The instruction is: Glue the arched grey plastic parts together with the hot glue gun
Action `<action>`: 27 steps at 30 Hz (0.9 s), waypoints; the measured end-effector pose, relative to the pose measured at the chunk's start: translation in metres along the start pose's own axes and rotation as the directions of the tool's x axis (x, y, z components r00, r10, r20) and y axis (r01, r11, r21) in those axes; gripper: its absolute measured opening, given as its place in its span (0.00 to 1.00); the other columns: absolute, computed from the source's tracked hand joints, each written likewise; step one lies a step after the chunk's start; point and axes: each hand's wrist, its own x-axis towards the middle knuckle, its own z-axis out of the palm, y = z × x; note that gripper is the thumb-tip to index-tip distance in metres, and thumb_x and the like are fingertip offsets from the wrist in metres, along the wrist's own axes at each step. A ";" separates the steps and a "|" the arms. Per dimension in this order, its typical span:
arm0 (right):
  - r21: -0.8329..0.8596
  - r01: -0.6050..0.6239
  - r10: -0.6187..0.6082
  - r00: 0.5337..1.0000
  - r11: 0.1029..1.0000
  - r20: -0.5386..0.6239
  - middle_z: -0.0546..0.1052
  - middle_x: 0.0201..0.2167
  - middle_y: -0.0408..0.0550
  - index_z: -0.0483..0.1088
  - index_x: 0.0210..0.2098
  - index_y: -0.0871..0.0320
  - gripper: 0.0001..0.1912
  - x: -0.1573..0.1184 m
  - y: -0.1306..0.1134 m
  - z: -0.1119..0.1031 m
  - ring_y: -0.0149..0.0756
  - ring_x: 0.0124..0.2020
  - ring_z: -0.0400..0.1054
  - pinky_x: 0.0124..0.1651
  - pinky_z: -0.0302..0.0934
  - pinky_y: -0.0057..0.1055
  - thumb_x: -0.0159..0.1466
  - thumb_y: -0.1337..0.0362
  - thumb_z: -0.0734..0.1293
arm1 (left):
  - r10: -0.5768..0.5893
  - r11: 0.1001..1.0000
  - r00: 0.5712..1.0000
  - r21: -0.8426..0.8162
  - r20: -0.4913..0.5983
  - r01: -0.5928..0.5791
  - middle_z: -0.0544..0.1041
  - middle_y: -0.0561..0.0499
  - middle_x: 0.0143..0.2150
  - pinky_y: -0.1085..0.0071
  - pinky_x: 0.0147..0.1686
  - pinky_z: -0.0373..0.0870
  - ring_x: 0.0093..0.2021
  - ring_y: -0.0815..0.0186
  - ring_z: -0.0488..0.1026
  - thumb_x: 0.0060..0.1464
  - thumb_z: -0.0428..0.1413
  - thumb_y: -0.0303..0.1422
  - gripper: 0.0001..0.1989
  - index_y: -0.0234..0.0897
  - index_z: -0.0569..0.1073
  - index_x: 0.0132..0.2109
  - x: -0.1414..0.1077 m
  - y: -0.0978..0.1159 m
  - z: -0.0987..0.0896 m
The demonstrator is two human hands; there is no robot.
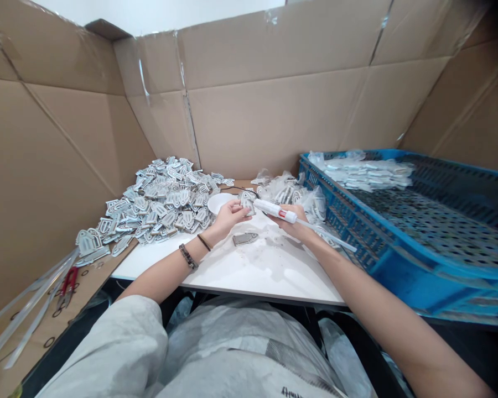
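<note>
My left hand (226, 218) pinches a small flat grey-and-white arched piece (248, 202) upright above the white table (224, 271). In my right hand (294, 225) is a white hot glue gun (271, 209) with a red switch, its nozzle end pointing left at the piece. Whether the nozzle touches the piece I cannot tell. A clear glue stick (332, 237) sticks out of the gun's back end. Just below my hands, another arched piece (245, 239) lies flat on the table. A white dish (218, 202) sits behind my left hand, partly hidden by it.
A large heap of similar pieces (166, 196) covers the back left. Clear bags of pieces (288, 190) lie beside a blue crate (357, 226), which holds stacked bagged pieces (365, 172). Long glue sticks (33, 304) and red-handled pliers (69, 282) lie at left. Cardboard walls (282, 116) surround the table.
</note>
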 end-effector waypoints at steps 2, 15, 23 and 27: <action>-0.006 -0.004 0.004 1.000 1.000 -0.007 0.67 0.15 0.45 0.59 0.16 0.55 0.23 0.000 0.000 0.001 0.33 0.20 0.59 0.26 0.50 0.29 0.60 0.50 0.66 | -0.001 1.000 1.000 -0.006 -0.007 0.001 0.80 0.51 0.33 0.55 0.52 0.76 0.35 0.66 0.79 0.43 0.72 0.29 0.21 0.33 0.69 0.40 0.000 0.001 0.001; -0.001 -0.003 0.003 1.000 1.000 -0.010 0.66 0.15 0.45 0.58 0.16 0.54 0.23 0.000 -0.004 0.000 0.34 0.20 0.59 0.26 0.51 0.30 0.60 0.49 0.65 | -0.024 0.998 1.000 -0.057 -0.006 0.023 0.80 0.50 0.34 0.57 0.54 0.75 0.36 0.68 0.78 0.46 0.70 0.27 0.18 0.31 0.70 0.40 0.002 -0.002 0.000; -0.008 -0.003 0.003 1.000 1.000 -0.021 0.66 0.16 0.44 0.58 0.17 0.55 0.23 0.000 -0.001 0.001 0.33 0.21 0.59 0.27 0.51 0.29 0.60 0.50 0.65 | -0.018 0.999 1.000 -0.045 0.000 0.018 0.80 0.49 0.34 0.56 0.52 0.76 0.35 0.67 0.79 0.45 0.71 0.28 0.21 0.31 0.69 0.42 0.002 -0.004 -0.002; -0.017 -0.005 0.005 1.000 1.000 -0.021 0.66 0.14 0.44 0.58 0.16 0.54 0.24 0.000 -0.002 0.001 0.34 0.20 0.59 0.26 0.50 0.30 0.60 0.47 0.65 | -0.004 1.000 1.000 -0.017 0.020 0.005 0.80 0.49 0.35 0.55 0.52 0.76 0.37 0.65 0.80 0.44 0.72 0.30 0.23 0.33 0.69 0.43 0.002 -0.005 -0.003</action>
